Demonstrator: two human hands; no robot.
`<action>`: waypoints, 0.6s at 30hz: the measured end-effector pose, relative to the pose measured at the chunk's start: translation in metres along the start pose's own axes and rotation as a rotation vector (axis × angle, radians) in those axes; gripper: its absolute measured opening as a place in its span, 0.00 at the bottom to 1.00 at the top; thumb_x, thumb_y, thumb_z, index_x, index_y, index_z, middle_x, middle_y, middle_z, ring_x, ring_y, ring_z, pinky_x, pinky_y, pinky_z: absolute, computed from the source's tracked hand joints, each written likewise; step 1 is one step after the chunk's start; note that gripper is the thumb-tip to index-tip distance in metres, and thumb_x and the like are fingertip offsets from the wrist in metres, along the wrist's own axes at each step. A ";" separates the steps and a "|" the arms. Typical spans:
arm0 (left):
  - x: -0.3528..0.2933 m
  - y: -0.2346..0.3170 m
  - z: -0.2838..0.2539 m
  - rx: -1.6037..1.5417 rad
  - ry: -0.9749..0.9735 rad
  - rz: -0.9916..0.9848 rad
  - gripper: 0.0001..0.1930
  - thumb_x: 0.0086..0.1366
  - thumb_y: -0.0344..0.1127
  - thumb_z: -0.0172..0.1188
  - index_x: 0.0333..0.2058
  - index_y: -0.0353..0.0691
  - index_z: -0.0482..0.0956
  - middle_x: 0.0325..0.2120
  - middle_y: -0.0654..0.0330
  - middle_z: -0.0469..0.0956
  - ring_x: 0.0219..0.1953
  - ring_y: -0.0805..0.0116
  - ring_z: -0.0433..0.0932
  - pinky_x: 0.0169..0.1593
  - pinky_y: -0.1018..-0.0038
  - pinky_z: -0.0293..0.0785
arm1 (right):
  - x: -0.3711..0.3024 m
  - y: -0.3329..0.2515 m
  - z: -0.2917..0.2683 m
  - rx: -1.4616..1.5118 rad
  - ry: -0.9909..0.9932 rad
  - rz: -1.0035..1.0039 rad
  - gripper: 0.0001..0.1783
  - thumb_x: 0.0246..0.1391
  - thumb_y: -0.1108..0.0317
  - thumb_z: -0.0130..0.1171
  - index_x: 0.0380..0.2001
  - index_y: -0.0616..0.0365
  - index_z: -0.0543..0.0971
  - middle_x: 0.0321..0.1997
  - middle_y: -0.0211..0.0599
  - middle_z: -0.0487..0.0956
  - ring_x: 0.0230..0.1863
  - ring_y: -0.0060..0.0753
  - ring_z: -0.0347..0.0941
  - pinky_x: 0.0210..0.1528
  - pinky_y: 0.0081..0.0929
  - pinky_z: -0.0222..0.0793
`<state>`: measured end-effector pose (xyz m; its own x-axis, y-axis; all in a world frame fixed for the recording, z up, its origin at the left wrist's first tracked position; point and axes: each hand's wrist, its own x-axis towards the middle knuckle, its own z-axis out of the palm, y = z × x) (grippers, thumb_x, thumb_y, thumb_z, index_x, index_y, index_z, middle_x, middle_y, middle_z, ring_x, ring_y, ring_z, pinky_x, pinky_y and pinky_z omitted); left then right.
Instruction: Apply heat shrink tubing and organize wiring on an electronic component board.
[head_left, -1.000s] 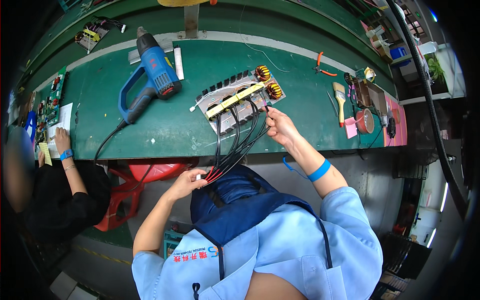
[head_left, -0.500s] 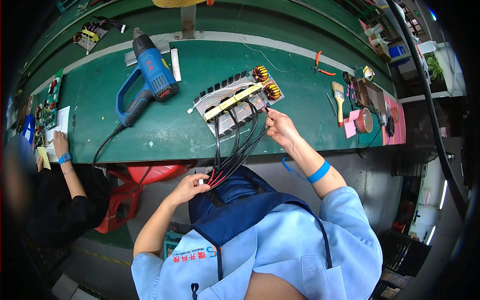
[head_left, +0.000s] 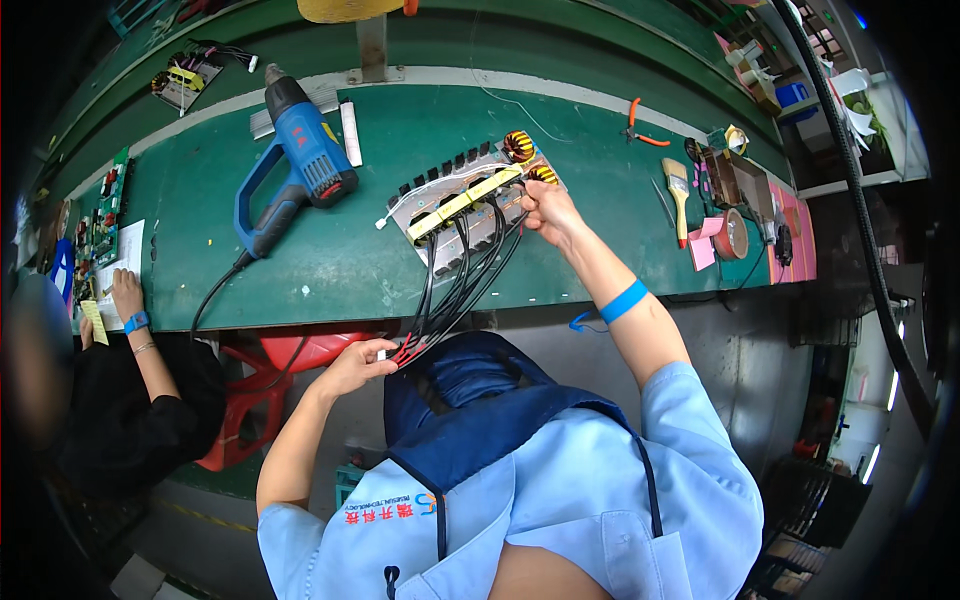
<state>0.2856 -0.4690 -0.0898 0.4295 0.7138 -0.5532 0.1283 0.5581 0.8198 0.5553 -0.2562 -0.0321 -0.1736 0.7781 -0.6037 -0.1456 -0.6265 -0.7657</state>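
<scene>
A circuit board (head_left: pixel 410 208) with yellow-taped transformers and two copper-wound ring coils (head_left: pixel 518 147) lies tilted on the green bench. Several black cables (head_left: pixel 470 275) run from it over the bench's front edge to my left hand (head_left: pixel 355 368). That hand is closed on their red-sleeved end, beside a small white connector (head_left: pixel 382 354). At the board's right end, my right hand (head_left: pixel 549 212) pinches one of the cables close to the lower coil. Its fingertips partly cover that spot. A blue band (head_left: pixel 625 300) circles my right forearm.
A blue heat gun (head_left: pixel 305 150) lies left of the board, its cord hanging over the front edge. Orange-handled pliers (head_left: pixel 645 128), a brush (head_left: pixel 678 200) and a tape roll (head_left: pixel 733 235) lie right. At far left, a co-worker's hand (head_left: pixel 127 292) rests near other boards.
My right hand has moved slightly up and left, nearer the lower coil. My left hand has shifted a little left and up with the cable end, drawing the cables along.
</scene>
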 end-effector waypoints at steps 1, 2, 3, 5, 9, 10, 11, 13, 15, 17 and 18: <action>0.001 -0.001 0.003 -0.017 0.005 0.009 0.11 0.48 0.29 0.54 0.34 0.38 0.69 0.15 0.72 0.63 0.16 0.87 0.59 0.19 0.87 0.54 | 0.002 -0.002 -0.004 -0.033 -0.046 0.022 0.07 0.50 0.67 0.37 0.26 0.58 0.65 0.12 0.26 0.62 0.08 0.14 0.48 0.09 0.13 0.48; 0.000 0.000 0.006 -0.014 0.003 0.008 0.11 0.48 0.29 0.54 0.34 0.38 0.69 0.15 0.72 0.63 0.16 0.87 0.59 0.19 0.87 0.54 | 0.001 -0.002 -0.006 -0.065 -0.091 0.044 0.08 0.50 0.66 0.38 0.27 0.58 0.65 0.13 0.26 0.63 0.08 0.14 0.48 0.09 0.13 0.49; -0.002 0.003 0.008 -0.023 0.013 -0.013 0.11 0.48 0.30 0.54 0.34 0.39 0.69 0.14 0.73 0.63 0.16 0.87 0.58 0.18 0.87 0.54 | -0.005 -0.003 -0.001 -0.041 -0.025 0.054 0.09 0.51 0.65 0.37 0.29 0.58 0.65 0.14 0.27 0.65 0.08 0.13 0.49 0.10 0.13 0.51; -0.002 0.003 0.009 -0.030 0.024 -0.035 0.11 0.48 0.30 0.54 0.33 0.39 0.69 0.14 0.73 0.62 0.15 0.87 0.58 0.18 0.87 0.53 | -0.018 0.000 0.000 0.001 -0.053 0.068 0.09 0.51 0.65 0.37 0.29 0.58 0.65 0.15 0.28 0.66 0.08 0.13 0.49 0.10 0.14 0.52; -0.001 -0.005 0.007 0.018 0.039 -0.012 0.11 0.48 0.31 0.55 0.33 0.41 0.70 0.13 0.74 0.62 0.14 0.87 0.57 0.17 0.87 0.51 | -0.045 0.020 0.012 -0.084 -0.025 0.119 0.13 0.51 0.63 0.36 0.33 0.60 0.65 0.12 0.23 0.60 0.08 0.11 0.44 0.10 0.13 0.44; -0.001 -0.005 0.007 0.020 0.044 -0.010 0.11 0.48 0.31 0.55 0.33 0.41 0.70 0.12 0.74 0.62 0.14 0.87 0.56 0.17 0.87 0.51 | -0.043 0.020 0.010 -0.117 -0.027 0.128 0.13 0.52 0.63 0.35 0.33 0.61 0.65 0.11 0.23 0.59 0.08 0.11 0.42 0.10 0.13 0.42; -0.001 -0.003 0.006 0.024 0.050 -0.008 0.11 0.48 0.31 0.55 0.33 0.40 0.70 0.12 0.74 0.61 0.14 0.87 0.56 0.17 0.87 0.51 | -0.036 0.017 0.007 -0.126 -0.025 0.134 0.14 0.52 0.63 0.34 0.33 0.61 0.65 0.11 0.22 0.58 0.08 0.12 0.42 0.10 0.13 0.40; 0.001 -0.001 -0.001 0.083 0.065 0.039 0.12 0.48 0.32 0.55 0.34 0.40 0.69 0.14 0.73 0.62 0.15 0.86 0.57 0.17 0.87 0.52 | -0.024 0.011 0.002 -0.144 -0.042 0.129 0.16 0.52 0.62 0.33 0.33 0.63 0.65 0.10 0.21 0.54 0.08 0.12 0.40 0.10 0.13 0.39; 0.002 0.000 -0.007 0.154 0.073 0.032 0.13 0.48 0.32 0.55 0.35 0.40 0.69 0.14 0.72 0.63 0.16 0.86 0.58 0.18 0.87 0.53 | -0.019 0.008 0.004 -0.133 -0.044 0.108 0.15 0.52 0.61 0.32 0.32 0.62 0.64 0.11 0.22 0.56 0.08 0.12 0.41 0.09 0.13 0.39; 0.000 0.003 -0.008 0.250 0.075 -0.014 0.14 0.48 0.33 0.55 0.36 0.40 0.69 0.15 0.71 0.65 0.17 0.86 0.61 0.19 0.87 0.56 | -0.015 0.014 -0.001 -0.112 -0.042 0.029 0.15 0.52 0.61 0.34 0.31 0.62 0.65 0.14 0.28 0.63 0.08 0.13 0.45 0.08 0.14 0.43; -0.001 0.002 -0.008 0.251 0.075 -0.017 0.14 0.48 0.33 0.55 0.36 0.40 0.69 0.15 0.71 0.65 0.17 0.86 0.61 0.19 0.87 0.56 | -0.017 0.017 -0.004 -0.109 -0.044 0.031 0.15 0.52 0.61 0.34 0.31 0.62 0.65 0.14 0.28 0.63 0.08 0.13 0.45 0.08 0.14 0.43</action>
<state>0.2784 -0.4651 -0.0891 0.3587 0.7400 -0.5690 0.3565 0.4548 0.8162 0.5602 -0.2803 -0.0358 -0.2190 0.7543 -0.6190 -0.0329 -0.6397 -0.7679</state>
